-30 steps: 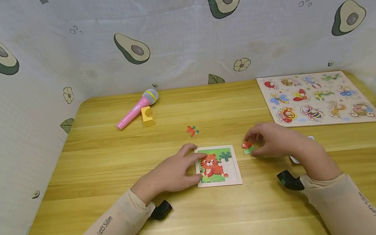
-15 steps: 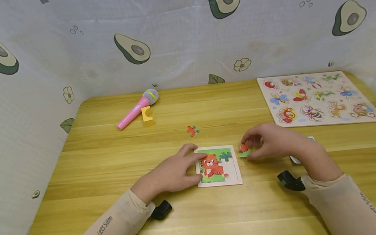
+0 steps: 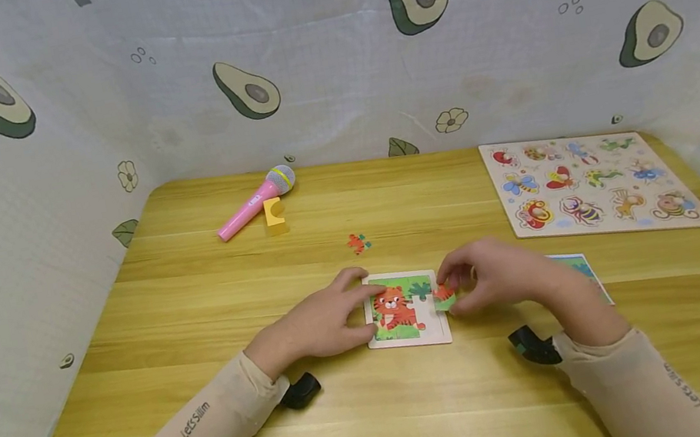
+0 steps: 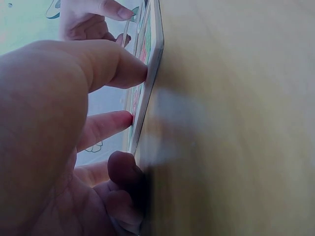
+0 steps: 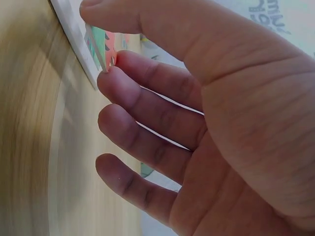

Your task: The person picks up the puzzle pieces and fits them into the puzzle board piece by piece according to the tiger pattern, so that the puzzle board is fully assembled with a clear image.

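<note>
A small square jigsaw board point(image 3: 431, 329) with a partly filled tiger picture lies flat on the table. My left hand point(image 3: 322, 321) rests at its left side, thumb and index finger touching the board's edge and face; in the left wrist view the board point(image 4: 147, 93) appears edge-on. With thumb and fingertips my right hand point(image 3: 496, 272) pinches a red and green jigsaw piece point(image 3: 445, 299) over the board's right edge. The right wrist view shows that piece point(image 5: 100, 40) tilted, partly hidden by the thumb. Another orange and teal jigsaw piece point(image 3: 357, 243) lies behind the board.
At the back left are a pink toy microphone point(image 3: 256, 202) and a yellow block point(image 3: 276, 217) with a curved notch. A large insect puzzle board point(image 3: 590, 185) lies at the back right. A picture card point(image 3: 579, 265) is partly hidden by the right forearm.
My right hand has moved left with the jigsaw piece, from the table beside the board to its right edge. More of the card now shows. The left hand has stayed put.
</note>
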{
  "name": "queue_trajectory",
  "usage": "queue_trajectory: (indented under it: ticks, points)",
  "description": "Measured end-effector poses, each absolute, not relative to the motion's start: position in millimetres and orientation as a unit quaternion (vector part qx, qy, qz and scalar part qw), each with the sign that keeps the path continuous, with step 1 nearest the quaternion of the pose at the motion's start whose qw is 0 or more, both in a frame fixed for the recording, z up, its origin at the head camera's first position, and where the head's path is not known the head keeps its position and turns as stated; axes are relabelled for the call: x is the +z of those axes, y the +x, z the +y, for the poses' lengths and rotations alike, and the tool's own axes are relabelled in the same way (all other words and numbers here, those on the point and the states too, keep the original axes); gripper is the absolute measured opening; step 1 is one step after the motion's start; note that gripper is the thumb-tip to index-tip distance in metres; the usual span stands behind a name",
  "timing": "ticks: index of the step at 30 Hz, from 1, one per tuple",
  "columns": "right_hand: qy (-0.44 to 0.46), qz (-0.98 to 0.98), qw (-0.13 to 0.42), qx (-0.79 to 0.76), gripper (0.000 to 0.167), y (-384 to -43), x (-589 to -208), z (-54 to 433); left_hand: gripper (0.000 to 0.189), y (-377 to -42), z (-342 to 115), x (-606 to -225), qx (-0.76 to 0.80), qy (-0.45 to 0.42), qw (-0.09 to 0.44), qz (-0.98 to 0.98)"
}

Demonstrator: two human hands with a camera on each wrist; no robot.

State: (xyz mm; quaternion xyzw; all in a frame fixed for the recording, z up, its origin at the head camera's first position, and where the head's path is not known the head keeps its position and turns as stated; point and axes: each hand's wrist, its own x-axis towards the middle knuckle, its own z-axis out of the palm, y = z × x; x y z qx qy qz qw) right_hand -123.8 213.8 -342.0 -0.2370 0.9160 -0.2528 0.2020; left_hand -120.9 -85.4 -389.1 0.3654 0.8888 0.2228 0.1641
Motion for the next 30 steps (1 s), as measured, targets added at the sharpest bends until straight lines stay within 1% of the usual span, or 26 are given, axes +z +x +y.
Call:
queue_trajectory:
  ticks: [18,25,30]
  points:
    - [-0.261,0.898,0.245,-0.255,0.032,-120,-346,202,0.059,-120,-85,-389,0.225,0.366,0.162,0.888]
    - [-0.279,0.891,0.248,-0.259,0.034,-119,-345,199,0.058,-121,-85,-389,0.226,0.361,0.166,0.889]
    - [-0.272,0.89,0.257,-0.26,0.034,-119,-346,196,0.058,-121,-85,-390,0.227,0.361,0.166,0.889]
